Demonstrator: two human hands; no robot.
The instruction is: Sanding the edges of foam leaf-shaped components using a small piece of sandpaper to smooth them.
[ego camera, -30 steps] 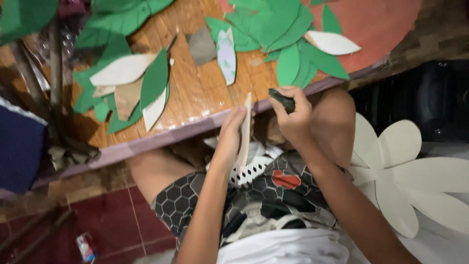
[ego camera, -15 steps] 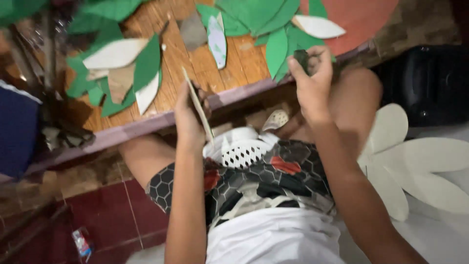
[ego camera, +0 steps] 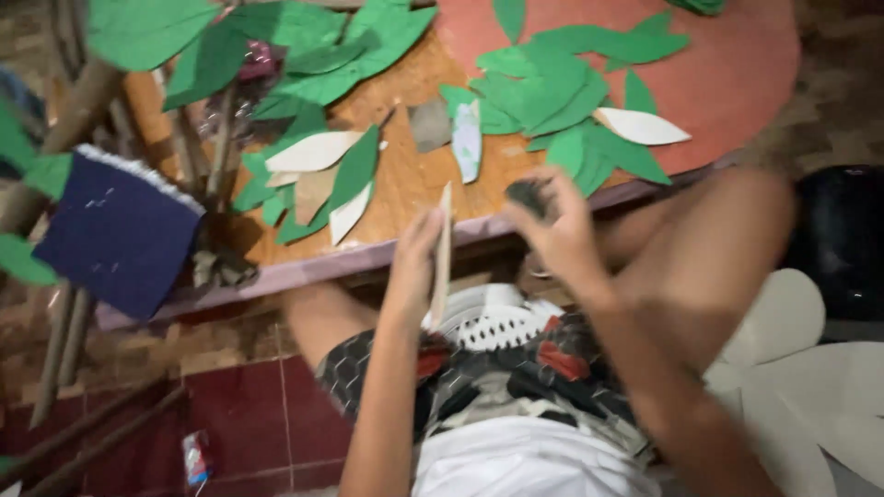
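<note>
Raised edge-on above the lap, a pale leaf cutout (ego camera: 443,253) is pinched upright by the left hand (ego camera: 414,267); a dark object (ego camera: 529,196) is clenched by the right hand (ego camera: 552,230) near the tabletop (ego camera: 405,193) edge

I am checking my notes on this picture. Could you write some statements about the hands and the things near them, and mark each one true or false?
1. The left hand holds a thin pale cut-out piece. True.
2. The right hand is empty. False: it grips a small dark object.
3. Green paper leaves lie on the wooden board. True.
4. A white perforated basket sits on the board. False: it rests on the person's lap.
</note>
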